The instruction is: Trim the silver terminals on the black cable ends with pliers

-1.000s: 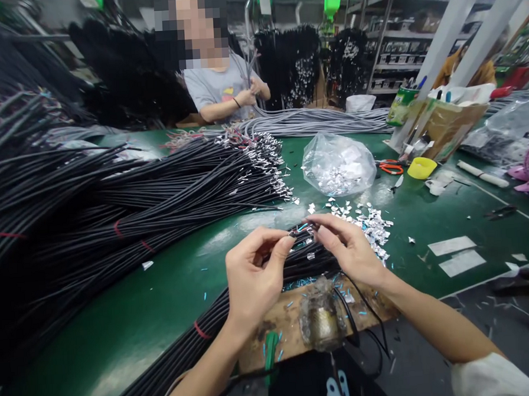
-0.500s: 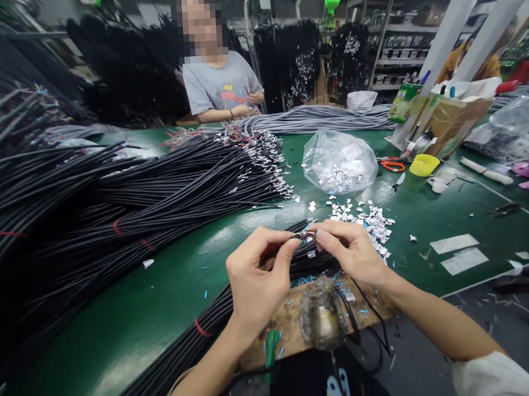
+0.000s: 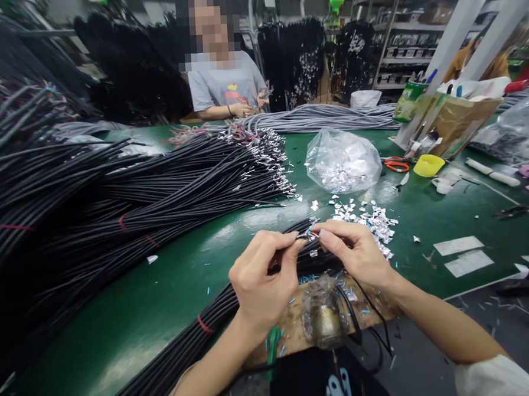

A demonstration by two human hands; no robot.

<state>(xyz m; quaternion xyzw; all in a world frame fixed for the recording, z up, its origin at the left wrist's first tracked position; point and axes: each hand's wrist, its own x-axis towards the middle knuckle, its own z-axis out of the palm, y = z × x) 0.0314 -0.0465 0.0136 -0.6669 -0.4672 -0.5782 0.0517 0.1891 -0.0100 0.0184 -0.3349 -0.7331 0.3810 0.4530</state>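
Note:
My left hand (image 3: 262,278) and my right hand (image 3: 353,252) meet over the near edge of the green table (image 3: 133,323). Both pinch the stripped tip of one black cable (image 3: 305,236), where thin coloured wires and a bit of silver foil show between the fingertips. That cable belongs to a bundle of black cables (image 3: 196,337) tied with a red band, running under my left hand toward me. Loose silver foil pieces (image 3: 372,222) lie just beyond my right hand. A clear bag of foil pieces (image 3: 342,161) stands farther back.
A large pile of black cables (image 3: 113,194) with foil-wrapped ends fills the left. A wooden board (image 3: 293,326) with a wrapped object sits below my hands. Another person (image 3: 225,85) handles wires across the table. Grey cables (image 3: 322,119), scissors (image 3: 396,164), a yellow cup (image 3: 428,166) and a cardboard box (image 3: 451,120) lie right.
My fingertips have drawn closer together on the cable tip and sunk slightly. The person across the table has lowered their hands.

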